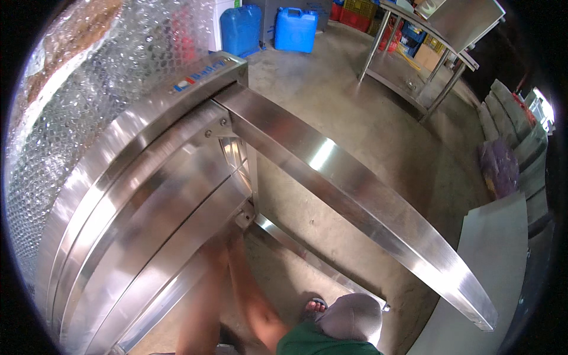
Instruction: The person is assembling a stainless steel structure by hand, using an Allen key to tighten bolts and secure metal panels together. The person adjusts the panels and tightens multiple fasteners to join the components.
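A stainless steel table [148, 195] lies tipped on its side, its underside facing me. One square leg [331, 171] juts to the right in front of me. Lower down, a second leg [319, 254] runs close to the floor from a corner bracket [244, 216]. Both my forearms reach into the frame toward that corner. My left hand [216, 244] is smeared by motion against the shiny metal. Beside it, my right hand [235, 239] is just below the bracket. Their fingers are blurred or hidden, so I cannot see what they grip.
Bubble wrap [118, 77] covers something large at the left. Blue jerrycans [296, 29] stand on the floor behind. A steel table [393, 89] is at the back right. Grey slabs [515, 118] and a pale panel [491, 254] line the right. My knee [352, 319] is close below the lower leg.
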Action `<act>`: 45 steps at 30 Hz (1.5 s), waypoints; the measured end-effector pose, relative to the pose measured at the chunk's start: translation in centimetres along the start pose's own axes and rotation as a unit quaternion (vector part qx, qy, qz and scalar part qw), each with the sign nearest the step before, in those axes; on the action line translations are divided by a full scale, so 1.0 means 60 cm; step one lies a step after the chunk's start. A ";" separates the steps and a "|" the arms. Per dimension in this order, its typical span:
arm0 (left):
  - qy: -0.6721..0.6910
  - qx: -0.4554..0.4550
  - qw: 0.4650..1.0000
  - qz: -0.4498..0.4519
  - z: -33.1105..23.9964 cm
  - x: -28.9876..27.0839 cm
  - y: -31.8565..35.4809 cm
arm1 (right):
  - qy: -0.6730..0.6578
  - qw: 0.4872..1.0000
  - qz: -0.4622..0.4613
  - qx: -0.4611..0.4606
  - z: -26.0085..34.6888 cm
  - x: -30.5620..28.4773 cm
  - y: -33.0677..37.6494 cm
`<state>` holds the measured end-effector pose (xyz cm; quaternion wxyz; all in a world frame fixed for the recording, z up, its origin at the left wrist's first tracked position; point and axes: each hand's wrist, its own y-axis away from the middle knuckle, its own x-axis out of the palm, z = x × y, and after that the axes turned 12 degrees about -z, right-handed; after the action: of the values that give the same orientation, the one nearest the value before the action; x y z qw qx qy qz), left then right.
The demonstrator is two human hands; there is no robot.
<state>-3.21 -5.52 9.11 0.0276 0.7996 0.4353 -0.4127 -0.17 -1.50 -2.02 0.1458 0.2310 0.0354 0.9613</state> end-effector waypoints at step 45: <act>0.039 0.202 0.976 0.079 -0.033 -0.056 -0.022 | -0.331 0.869 0.001 0.368 0.102 0.042 -0.014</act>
<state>-3.83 -6.14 13.13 -0.1186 0.8359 0.2796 -0.4572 0.67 0.02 4.39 0.0528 0.5726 0.3362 0.7459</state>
